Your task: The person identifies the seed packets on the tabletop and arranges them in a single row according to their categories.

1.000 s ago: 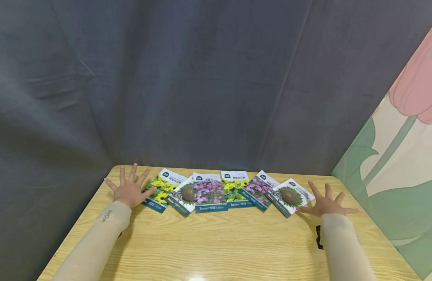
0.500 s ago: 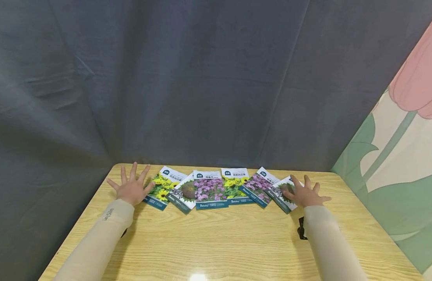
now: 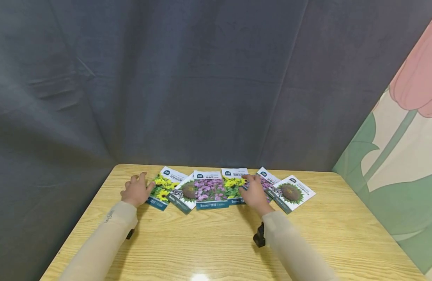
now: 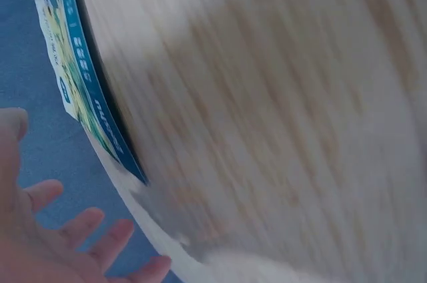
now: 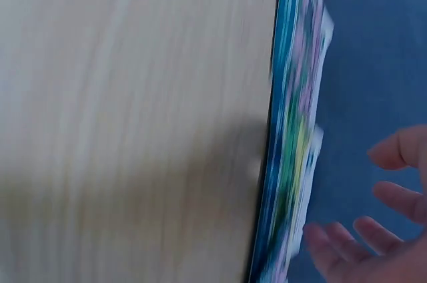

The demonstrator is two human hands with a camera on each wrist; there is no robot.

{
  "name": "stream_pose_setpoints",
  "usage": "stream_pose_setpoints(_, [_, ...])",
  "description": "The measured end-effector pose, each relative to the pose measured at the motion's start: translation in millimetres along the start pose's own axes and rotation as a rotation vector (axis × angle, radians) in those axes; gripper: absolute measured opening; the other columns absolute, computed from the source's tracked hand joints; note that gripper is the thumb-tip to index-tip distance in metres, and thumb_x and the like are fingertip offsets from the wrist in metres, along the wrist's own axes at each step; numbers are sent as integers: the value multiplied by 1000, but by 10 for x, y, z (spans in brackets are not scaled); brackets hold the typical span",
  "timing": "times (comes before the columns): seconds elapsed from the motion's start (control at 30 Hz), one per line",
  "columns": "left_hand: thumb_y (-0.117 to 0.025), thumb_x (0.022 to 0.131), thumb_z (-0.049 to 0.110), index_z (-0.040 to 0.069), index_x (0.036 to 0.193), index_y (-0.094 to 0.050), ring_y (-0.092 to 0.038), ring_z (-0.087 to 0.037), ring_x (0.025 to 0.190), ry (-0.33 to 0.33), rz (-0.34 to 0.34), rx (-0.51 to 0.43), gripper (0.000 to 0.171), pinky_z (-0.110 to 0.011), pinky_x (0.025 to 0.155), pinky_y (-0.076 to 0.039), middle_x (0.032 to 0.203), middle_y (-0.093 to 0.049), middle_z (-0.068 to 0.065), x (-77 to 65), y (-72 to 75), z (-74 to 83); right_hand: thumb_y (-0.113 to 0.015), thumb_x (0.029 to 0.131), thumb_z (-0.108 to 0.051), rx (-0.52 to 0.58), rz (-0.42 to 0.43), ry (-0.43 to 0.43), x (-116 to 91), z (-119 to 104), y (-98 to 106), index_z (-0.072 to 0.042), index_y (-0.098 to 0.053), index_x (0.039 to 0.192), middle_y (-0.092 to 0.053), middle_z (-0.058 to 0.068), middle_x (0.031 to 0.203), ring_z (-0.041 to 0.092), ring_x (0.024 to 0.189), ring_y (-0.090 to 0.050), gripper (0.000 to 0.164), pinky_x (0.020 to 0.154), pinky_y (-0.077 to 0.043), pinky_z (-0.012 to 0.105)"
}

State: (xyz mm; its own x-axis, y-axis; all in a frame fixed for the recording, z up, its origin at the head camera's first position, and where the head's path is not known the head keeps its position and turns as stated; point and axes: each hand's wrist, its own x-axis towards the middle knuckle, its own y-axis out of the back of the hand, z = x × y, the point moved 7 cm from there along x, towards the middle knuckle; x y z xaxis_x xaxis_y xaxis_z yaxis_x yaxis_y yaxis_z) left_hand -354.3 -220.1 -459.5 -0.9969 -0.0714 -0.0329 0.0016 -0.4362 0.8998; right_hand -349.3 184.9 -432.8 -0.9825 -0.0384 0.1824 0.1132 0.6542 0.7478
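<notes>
Several flower seed packets lie in a row along the table's far side. At the left end, a yellow-flower packet [image 3: 162, 188] is nearest my left hand [image 3: 136, 190], whose fingers are loosely bent and hold nothing. My right hand [image 3: 256, 195] hovers over a yellow-flower packet [image 3: 232, 187] and a purple-flower packet [image 3: 269, 177], partly hiding both. Its fingers are spread and slightly bent, apart from the packets in the right wrist view. Between the hands lie a brown-centred sunflower packet [image 3: 185, 192] and a purple-flower packet [image 3: 210, 190]. Another sunflower packet [image 3: 291, 194] is at the right end.
The light wood table [image 3: 202, 242] has a dark grey curtain [image 3: 216, 86] hanging behind its far edge. A wall with a painted tulip [image 3: 417, 86] stands on the right. Neighbouring packets partly overlap.
My right hand has moved left from beside the right-end sunflower packet to the middle-right packets, uncovering that end packet. The left hand's spread fingers have drawn in and bent.
</notes>
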Motion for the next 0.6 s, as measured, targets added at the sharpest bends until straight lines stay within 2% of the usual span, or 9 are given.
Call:
stream_pose_setpoints(0.13, [-41,108,40,0,156,-22,-32,-64,130,19,-1,-82,65,-79,95,-35,147,-29,-41,2,-42,-6,-63,94,-3,171,-51,18,-90,-336,-320,4,-56,136,-49,30,134,35,97,-58,43,74,-50,45])
stream_pose_setpoints(0.23, [-41,108,38,-2,155,-23,-34,-63,128,38,2,-127,64,-77,94,-37,145,-32,-41,9,-87,-23,-60,96,-2,337,-128,-3,-168,-524,-549,5,-56,135,-52,28,132,31,94,-61,40,70,-53,39])
stream_pose_setpoints(0.33, [-43,107,36,-2,154,-25,-36,-62,128,69,6,-138,63,-76,96,-36,143,-34,-40,18,-128,-50,-56,96,-1,523,-208,-65,-265,-685,-758,9,-54,134,-54,28,128,35,99,-63,39,76,-59,42])
stream_pose_setpoints(0.43, [-47,106,32,-3,153,-27,-38,-60,127,99,18,-135,62,-74,97,-36,142,-37,-38,17,-148,-70,-54,97,-3,683,-276,-141,-364,-825,-956,12,-52,133,-59,26,117,41,99,-64,38,80,-60,47])
stream_pose_setpoints(0.6, [-50,103,24,-4,150,-30,-38,-58,127,113,26,-148,59,-73,98,-35,141,-41,-36,3,-168,-71,-56,99,-7,868,-417,-287,-527,-1019,-1234,8,-52,136,-65,25,113,33,94,-70,40,81,-61,43])
